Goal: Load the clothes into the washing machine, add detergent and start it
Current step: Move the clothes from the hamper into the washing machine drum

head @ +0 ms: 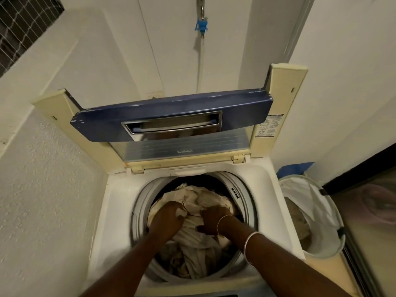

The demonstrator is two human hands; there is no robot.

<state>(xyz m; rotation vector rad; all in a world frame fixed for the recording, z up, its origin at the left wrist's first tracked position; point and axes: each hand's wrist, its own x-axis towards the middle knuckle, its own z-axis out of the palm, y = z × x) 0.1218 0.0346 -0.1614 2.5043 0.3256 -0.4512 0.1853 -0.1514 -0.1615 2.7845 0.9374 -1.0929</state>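
A white top-loading washing machine (116, 202) stands below me with its folding lid (171, 123) raised against the wall. Its round drum (141, 202) holds a heap of cream and white clothes (199, 249). Both of my hands are down in the drum. My left hand (169, 214) is closed on a fold of the cream cloth at the top of the heap. My right hand (216, 219), with a thin bracelet at the wrist, grips the cloth just to the right of it. No detergent is in view.
A white laundry basket (321, 204) stands right of the machine with a brownish item inside. A textured wall runs along the left. A tap with a blue fitting (201, 24) and hose hangs on the wall behind. A dark glass door (368, 189) is at far right.
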